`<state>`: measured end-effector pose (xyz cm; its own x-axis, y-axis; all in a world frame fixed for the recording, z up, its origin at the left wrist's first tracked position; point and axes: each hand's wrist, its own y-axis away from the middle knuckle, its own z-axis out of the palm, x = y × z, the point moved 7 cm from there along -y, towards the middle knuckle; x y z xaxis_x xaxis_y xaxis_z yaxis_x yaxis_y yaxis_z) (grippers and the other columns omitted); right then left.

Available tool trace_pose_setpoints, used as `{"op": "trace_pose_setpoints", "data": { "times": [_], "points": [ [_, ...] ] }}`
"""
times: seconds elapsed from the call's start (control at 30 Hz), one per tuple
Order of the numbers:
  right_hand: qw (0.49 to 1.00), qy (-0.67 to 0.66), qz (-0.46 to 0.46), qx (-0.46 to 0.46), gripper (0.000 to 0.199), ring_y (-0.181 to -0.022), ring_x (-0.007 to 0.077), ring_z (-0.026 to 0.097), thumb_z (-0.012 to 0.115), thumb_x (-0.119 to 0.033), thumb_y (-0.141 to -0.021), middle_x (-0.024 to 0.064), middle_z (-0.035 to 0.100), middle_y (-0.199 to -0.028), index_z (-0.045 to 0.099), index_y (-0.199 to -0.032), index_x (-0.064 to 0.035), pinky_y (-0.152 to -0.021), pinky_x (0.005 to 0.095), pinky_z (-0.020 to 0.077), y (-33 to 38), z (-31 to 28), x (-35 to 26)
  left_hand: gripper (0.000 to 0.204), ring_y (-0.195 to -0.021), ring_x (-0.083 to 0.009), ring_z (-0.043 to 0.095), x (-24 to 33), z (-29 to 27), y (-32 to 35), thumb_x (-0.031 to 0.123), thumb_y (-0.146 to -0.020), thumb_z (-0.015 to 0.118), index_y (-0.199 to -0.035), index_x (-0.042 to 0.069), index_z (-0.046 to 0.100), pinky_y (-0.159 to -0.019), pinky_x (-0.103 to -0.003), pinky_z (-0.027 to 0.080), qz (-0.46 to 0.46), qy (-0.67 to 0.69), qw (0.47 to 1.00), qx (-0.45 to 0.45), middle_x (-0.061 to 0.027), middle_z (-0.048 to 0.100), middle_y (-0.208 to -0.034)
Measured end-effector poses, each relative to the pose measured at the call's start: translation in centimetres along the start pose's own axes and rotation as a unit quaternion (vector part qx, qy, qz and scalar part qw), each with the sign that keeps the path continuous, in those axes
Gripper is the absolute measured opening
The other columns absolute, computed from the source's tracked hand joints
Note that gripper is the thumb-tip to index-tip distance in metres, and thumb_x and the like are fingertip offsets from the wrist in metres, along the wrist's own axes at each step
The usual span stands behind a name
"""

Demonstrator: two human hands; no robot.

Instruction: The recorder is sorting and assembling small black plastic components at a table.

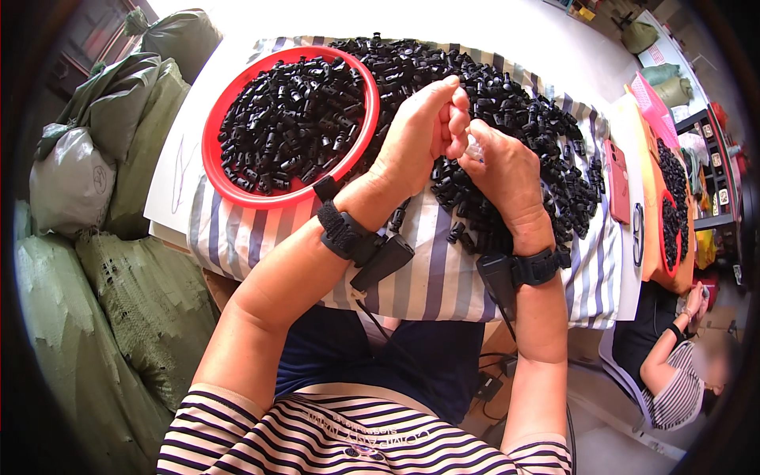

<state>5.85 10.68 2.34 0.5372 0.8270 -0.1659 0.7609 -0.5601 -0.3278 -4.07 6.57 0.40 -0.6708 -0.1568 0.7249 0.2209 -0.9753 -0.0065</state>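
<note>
Over the heap of small black plastic pieces [554, 138], which look like cord locks, my two hands come together. My left hand [416, 134] is closed, its fingers curled in toward the palm; whatever lies in them is hidden. Close beside it, my right hand [507, 170] pinches a small whitish, clear-looking piece [474, 148] between thumb and fingers. To the left of the hands, a round red tray [215, 170] is filled with more of the same black pieces. A striped cloth [443, 277] lies under the tray and the heap.
Each wrist wears a black strap with a box and cable. A red phone [617, 182] and dark-framed glasses [638, 235] lie at the right edge. Full green sacks [142, 301] crowd the left. At right, another person [673, 372] sits by a table with a red tray [670, 233].
</note>
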Motion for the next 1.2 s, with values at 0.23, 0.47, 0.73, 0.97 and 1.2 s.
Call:
{"op": "trace_pose_setpoints", "data": {
  "times": [0.23,0.47,0.73,0.97,1.2],
  "points": [
    [1.000,0.000,0.022,0.023,0.024,-0.076,0.0255,0.067,0.067,-0.034,-0.081,0.0049,0.067,-0.082,0.059,-0.092,-0.0137,-0.061,0.0359,0.0534,-0.1,-0.3,0.0,0.025,-0.053,-0.0142,0.045,1.1,-1.7,-0.2,0.028,-0.098,0.043,-0.081,0.010,0.050,-0.053,-0.027,0.037,0.048,0.009,0.997,0.063,0.0007,0.044,-0.062],
    [0.999,0.018,0.021,0.019,0.026,-0.074,0.0249,0.067,0.068,-0.036,-0.080,0.0045,0.066,-0.080,0.059,-0.090,-0.0139,-0.061,0.0361,0.0538,0.1,-0.3,0.4,0.023,-0.054,-0.0137,0.044,0.3,-2.0,-0.3,0.026,-0.098,0.044,-0.083,0.010,0.051,-0.051,-0.026,0.035,0.033,0.011,0.997,0.071,0.0007,0.043,-0.062],
    [1.000,-0.005,0.014,0.005,0.025,-0.073,0.0254,0.067,0.070,-0.033,-0.079,0.0041,0.065,-0.079,0.058,-0.090,-0.0137,-0.061,0.0368,0.0536,-0.1,0.2,-0.1,0.023,-0.052,-0.0128,0.044,0.2,-1.8,-0.3,0.025,-0.096,0.046,-0.081,0.009,0.051,-0.050,-0.025,0.034,0.036,0.008,0.997,0.068,0.0006,0.043,-0.062],
    [0.999,-0.012,0.030,0.040,0.022,-0.073,0.0252,0.067,0.069,-0.031,-0.080,0.0032,0.066,-0.078,0.059,-0.092,-0.0156,-0.061,0.0363,0.0537,-0.1,-0.7,0.6,0.021,-0.054,-0.0128,0.043,0.2,-2.0,-0.4,0.026,-0.097,0.046,-0.085,0.010,0.051,-0.052,-0.026,0.034,0.038,-0.001,0.998,0.057,0.0015,0.042,-0.063],
    [0.994,0.034,0.099,0.039,0.028,-0.074,0.0259,0.067,0.065,-0.039,-0.083,0.0052,0.068,-0.081,0.060,-0.099,-0.0162,-0.062,0.0370,0.0535,0.1,-1.0,3.5,0.018,-0.070,-0.0135,0.058,1.0,-2.1,0.4,0.028,-0.096,0.048,-0.089,0.011,0.052,-0.062,-0.026,0.040,0.063,-0.098,0.982,0.151,0.0014,0.053,-0.075]
  ]
}}
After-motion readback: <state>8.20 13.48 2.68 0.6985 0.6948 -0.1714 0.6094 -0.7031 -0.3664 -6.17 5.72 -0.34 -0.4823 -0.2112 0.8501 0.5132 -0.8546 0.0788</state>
